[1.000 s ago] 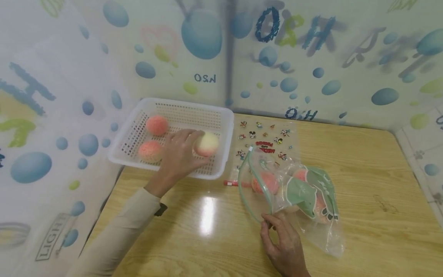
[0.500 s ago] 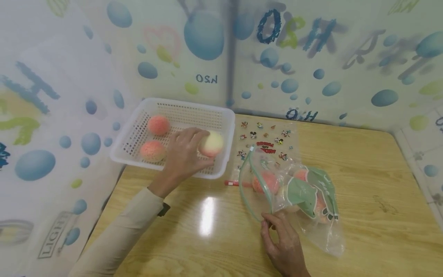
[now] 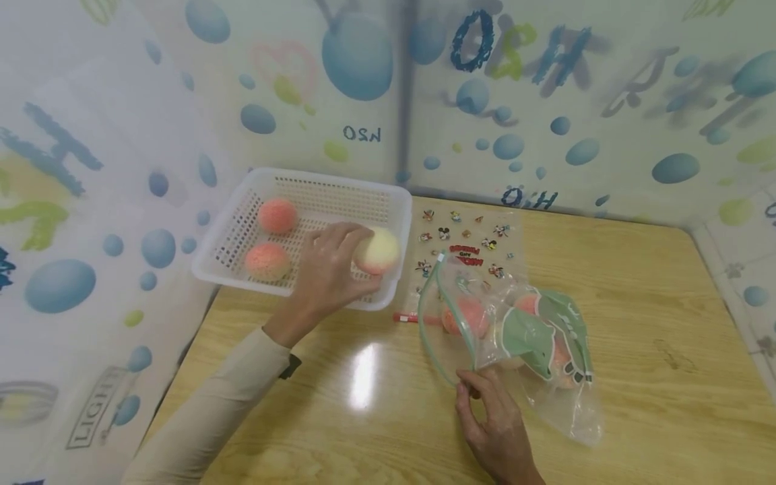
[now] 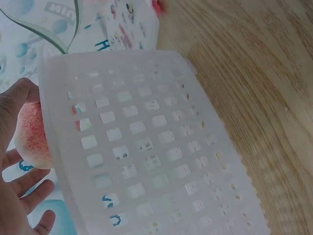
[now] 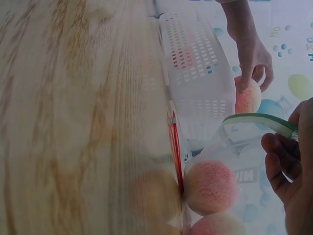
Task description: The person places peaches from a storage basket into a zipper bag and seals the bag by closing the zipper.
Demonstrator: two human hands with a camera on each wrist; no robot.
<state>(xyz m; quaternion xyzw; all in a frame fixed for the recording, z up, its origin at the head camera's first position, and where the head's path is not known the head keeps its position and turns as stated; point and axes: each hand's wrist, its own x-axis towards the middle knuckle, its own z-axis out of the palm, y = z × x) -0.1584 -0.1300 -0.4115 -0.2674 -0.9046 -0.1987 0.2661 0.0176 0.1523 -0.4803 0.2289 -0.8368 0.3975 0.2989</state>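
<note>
In the head view my left hand [image 3: 327, 269] grips a pale yellow and pink peach [image 3: 378, 250] over the right end of a white perforated basket [image 3: 405, 209]. The left wrist view has that peach [image 4: 34, 134] between thumb and fingers, just past the basket wall [image 4: 63, 156]. Two pink peaches lie at the basket's left, one of them a speckled peach [image 3: 268, 261]. My right hand [image 3: 500, 428] pinches the green-edged mouth of a clear zip bag [image 3: 527, 333], which gapes toward the basket. Several peaches lie inside it, including a pink peach [image 5: 211, 188] near the mouth.
A second clear bag [image 3: 509, 252] with cartoon prints and a red slider strip [image 3: 405, 318] lies flat behind the zip bag, partly under it. Patterned walls [image 3: 515, 135] rise at the back and left of the wooden table [image 3: 636, 303].
My left hand has moved right with the peach, toward the basket's right rim. The right hand and the zip bag have stayed in place.
</note>
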